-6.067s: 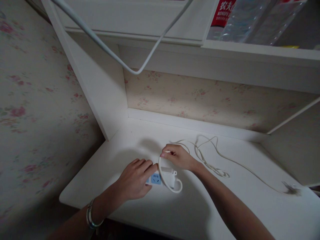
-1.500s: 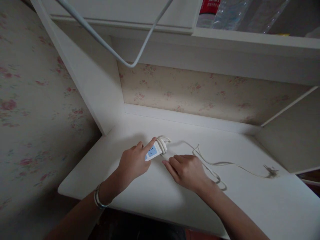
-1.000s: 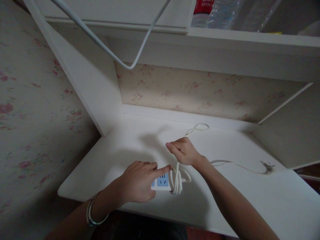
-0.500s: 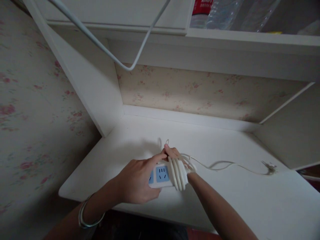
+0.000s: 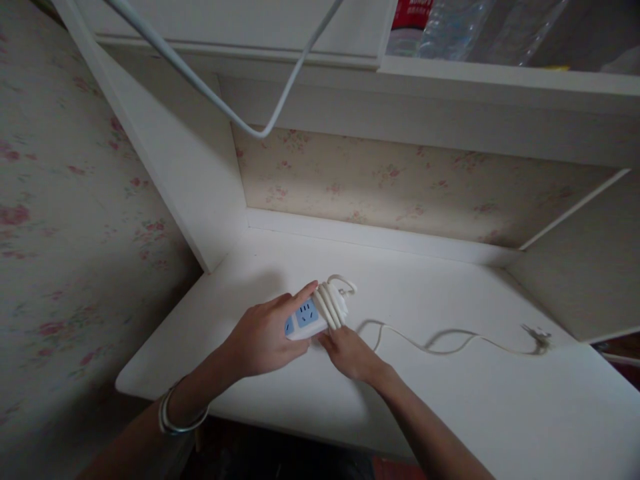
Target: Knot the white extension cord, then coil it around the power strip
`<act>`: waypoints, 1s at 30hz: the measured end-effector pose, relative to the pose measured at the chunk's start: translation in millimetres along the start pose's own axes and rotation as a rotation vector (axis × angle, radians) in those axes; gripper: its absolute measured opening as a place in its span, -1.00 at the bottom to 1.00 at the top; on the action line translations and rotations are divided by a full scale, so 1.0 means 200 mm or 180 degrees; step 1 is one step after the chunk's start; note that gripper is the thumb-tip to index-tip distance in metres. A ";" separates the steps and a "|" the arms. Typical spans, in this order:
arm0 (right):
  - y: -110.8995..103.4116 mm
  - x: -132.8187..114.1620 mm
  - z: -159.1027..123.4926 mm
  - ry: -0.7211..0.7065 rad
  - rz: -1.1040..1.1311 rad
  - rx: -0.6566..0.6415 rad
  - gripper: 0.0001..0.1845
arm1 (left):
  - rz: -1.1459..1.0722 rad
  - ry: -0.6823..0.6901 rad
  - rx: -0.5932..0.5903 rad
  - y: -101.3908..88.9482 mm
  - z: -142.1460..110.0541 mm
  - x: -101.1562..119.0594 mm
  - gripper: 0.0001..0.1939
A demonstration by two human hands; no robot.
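My left hand (image 5: 267,333) is wrapped round a white power strip (image 5: 306,319) with blue socket faces, its index finger stretched along the upper edge. Several turns of cream cord (image 5: 330,305) circle the strip's right end, and a small loop sticks out beyond that end. Just below the wound end, my right hand (image 5: 351,352) is closed at the cord, its fingertips partly hidden under the strip. From there the loose cord (image 5: 420,348) trails right across the white desk to the plug (image 5: 540,339).
The white desk (image 5: 450,407) is bounded by a side panel (image 5: 175,167) at left and a low back strip. A thick white cable (image 5: 200,87) hangs in front of the cabinet above. Plastic bottles (image 5: 450,30) stand on the upper right shelf.
More cord now circles the strip, and less lies loose on the desk. Since half a second ago, the strip has tilted up to the right and my right hand has come round below it.
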State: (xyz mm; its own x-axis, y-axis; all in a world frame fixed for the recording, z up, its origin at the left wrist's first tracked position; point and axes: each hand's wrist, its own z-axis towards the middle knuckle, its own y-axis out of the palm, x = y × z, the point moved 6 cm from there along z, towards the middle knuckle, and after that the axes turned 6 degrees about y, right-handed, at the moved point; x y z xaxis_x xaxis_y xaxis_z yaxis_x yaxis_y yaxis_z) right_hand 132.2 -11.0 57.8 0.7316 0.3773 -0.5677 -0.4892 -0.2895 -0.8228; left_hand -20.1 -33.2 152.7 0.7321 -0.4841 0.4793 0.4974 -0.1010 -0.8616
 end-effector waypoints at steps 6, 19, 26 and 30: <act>-0.02 0.02 -0.05 0.0707 -0.0889 0.0038 -0.40 | -0.0085 -0.0514 0.0365 -0.08 0.02 -0.14 -0.09; -0.08 0.00 -0.27 -0.0153 -0.1173 -0.0362 -0.69 | 0.0793 -0.1756 0.0612 -0.16 0.14 -0.67 -0.12; -0.21 0.21 -0.43 0.0279 -0.1027 -0.0552 -0.64 | 0.1023 -0.2252 0.0367 -0.11 0.13 -0.87 -0.14; -0.23 0.34 -0.43 0.0466 -0.1275 -0.0393 -0.59 | 0.1282 -0.2149 0.0201 -0.07 0.12 -0.84 -0.17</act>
State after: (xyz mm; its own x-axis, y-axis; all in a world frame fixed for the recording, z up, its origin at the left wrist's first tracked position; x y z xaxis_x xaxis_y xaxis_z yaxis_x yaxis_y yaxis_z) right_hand 245.7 -48.3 58.3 0.9158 0.3550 -0.1877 -0.0996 -0.2520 -0.9626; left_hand -138.1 70.5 88.9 0.9758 0.1618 0.1474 0.1445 0.0294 -0.9891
